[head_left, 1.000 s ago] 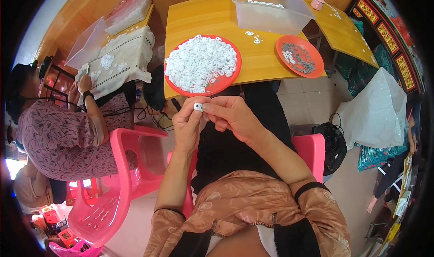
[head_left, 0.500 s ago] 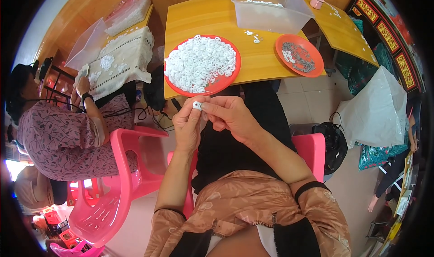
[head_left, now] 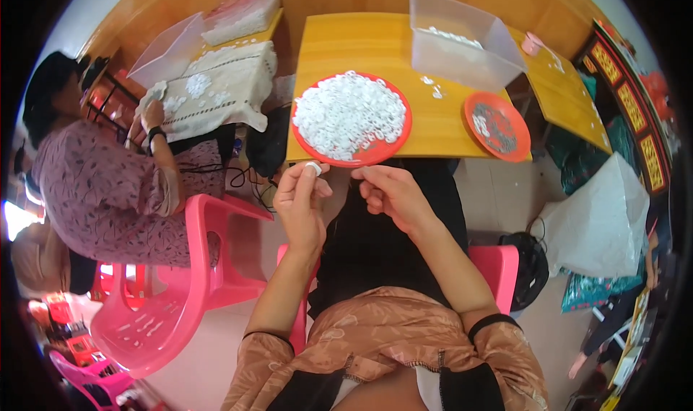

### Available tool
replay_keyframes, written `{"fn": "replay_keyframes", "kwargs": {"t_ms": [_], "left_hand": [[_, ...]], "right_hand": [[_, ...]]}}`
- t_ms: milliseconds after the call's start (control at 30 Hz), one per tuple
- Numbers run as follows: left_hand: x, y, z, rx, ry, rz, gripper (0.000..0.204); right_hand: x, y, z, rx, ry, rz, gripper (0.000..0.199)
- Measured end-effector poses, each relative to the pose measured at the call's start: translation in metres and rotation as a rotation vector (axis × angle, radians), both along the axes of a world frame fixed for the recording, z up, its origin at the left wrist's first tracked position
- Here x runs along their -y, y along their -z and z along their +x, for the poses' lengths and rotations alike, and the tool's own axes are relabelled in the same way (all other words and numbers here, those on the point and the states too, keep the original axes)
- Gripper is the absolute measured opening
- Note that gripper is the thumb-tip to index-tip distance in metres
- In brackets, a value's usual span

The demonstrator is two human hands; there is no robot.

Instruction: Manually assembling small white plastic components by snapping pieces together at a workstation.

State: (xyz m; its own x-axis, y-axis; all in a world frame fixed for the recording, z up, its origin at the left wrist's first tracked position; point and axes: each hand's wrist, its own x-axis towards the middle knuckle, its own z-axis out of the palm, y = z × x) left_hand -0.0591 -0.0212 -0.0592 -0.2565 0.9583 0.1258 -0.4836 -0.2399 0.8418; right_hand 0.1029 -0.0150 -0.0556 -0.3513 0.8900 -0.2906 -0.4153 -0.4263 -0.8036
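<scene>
My left hand is closed, with a small white plastic piece pinched between thumb and fingertips just in front of the table edge. To its right, my right hand has its thumb and forefinger pressed together; what they hold, if anything, is too small to make out. Just beyond both hands a round red tray carries a heap of white plastic pieces with holes in them. Farther right, a smaller orange-red dish holds small grey metal parts and a few white pieces.
A clear plastic bin stands at the back of the yellow table, with loose white pieces before it. On the left, another person works at a cloth-covered table. A pink chair stands between us.
My hands have come apart: the right has drawn away to the right, while the left keeps the white piece. The whole view has shifted, with the table now lower and farther right.
</scene>
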Motion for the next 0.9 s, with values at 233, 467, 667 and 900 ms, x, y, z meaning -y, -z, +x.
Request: {"fn": "replay_keyframes", "kwargs": {"t_ms": [233, 467, 667, 900], "left_hand": [[0.015, -0.048, -0.041, 0.234, -0.087, 0.074, 0.015], [0.03, -0.097, -0.078, -0.206, -0.61, 0.628, 0.02], [-0.053, -0.115, -0.087, -0.955, -0.864, 0.891, 0.02], [-0.133, -0.062, -0.082, -1.182, -0.828, 0.343, 0.024]], "right_hand": [[0.005, 0.004, -0.008, 0.08, 0.019, 0.036, 0.022], [0.005, 0.013, -0.023, 0.166, 0.015, 0.023, 0.02], [0.002, 0.014, -0.018, 0.166, 0.015, 0.024, 0.021], [0.002, 0.008, -0.01, 0.14, 0.069, 0.086, 0.02]]}}
